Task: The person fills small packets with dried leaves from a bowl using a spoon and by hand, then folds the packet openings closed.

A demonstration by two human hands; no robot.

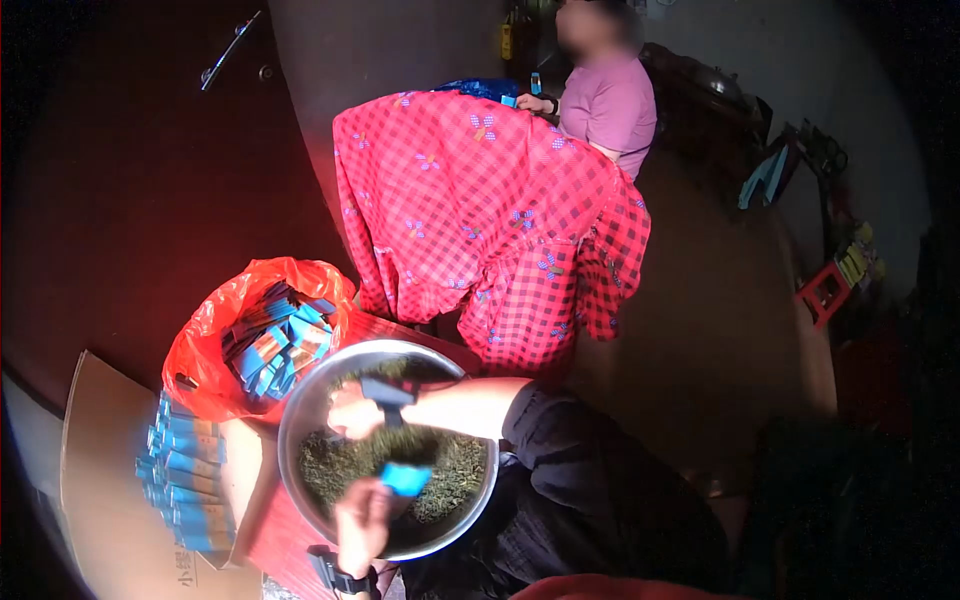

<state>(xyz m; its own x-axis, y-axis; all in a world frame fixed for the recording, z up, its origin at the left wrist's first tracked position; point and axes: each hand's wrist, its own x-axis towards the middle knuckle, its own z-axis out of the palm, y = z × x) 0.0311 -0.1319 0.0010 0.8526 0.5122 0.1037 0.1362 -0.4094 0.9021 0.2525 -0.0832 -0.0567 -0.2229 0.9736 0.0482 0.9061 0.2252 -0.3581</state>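
Note:
A wide metal basin (490,490) holds a heap of dried green leaves (455,480). Over its near edge, my left hand (361,518) pinches a small bright blue packet (406,479) between thumb and fingers; the packet is blurred. My right hand (354,411) reaches in from the right, low over the leaves at the far left part of the basin. Its fingers look curled closed, but motion blur hides what they hold. Both wrists wear dark straps.
A red plastic bag (200,345) full of blue packets (285,345) stands beside the basin. More blue packets (195,480) are lined up in a cardboard box (105,480). Beyond, a person in pink (610,105) sits behind a red checked cloth (480,200). A red stool (825,295) stands right.

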